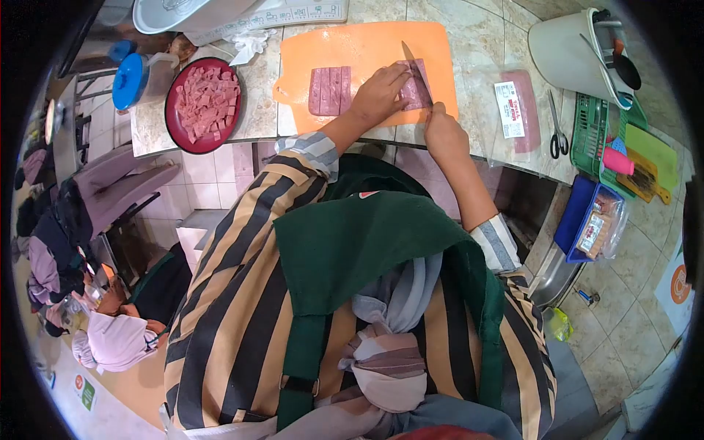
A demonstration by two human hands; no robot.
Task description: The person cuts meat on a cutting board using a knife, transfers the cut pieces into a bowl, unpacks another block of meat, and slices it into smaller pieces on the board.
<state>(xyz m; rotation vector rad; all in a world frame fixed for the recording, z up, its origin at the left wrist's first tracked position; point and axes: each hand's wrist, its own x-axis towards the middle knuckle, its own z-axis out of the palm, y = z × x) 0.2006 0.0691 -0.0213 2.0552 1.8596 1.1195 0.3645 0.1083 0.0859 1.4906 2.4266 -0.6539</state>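
My right hand (446, 136) grips the handle of a knife (415, 70), its blade angled up and left across a slab of pink processed meat (416, 86). The fingers of my left hand (381, 92) press on this slab, on the left side of the blade, and hide part of it. Both lie on an orange cutting board (367, 38). Left of my left hand, several strips of the same pink meat (330, 92) lie side by side on the board.
A dark red plate (177, 136) of diced pink meat stands at the left. To the right are a meat package (519, 110), scissors (559, 132), a grey bucket (565, 55), a green basket (590, 132) and a blue tray (574, 218). Other people sit at the far left.
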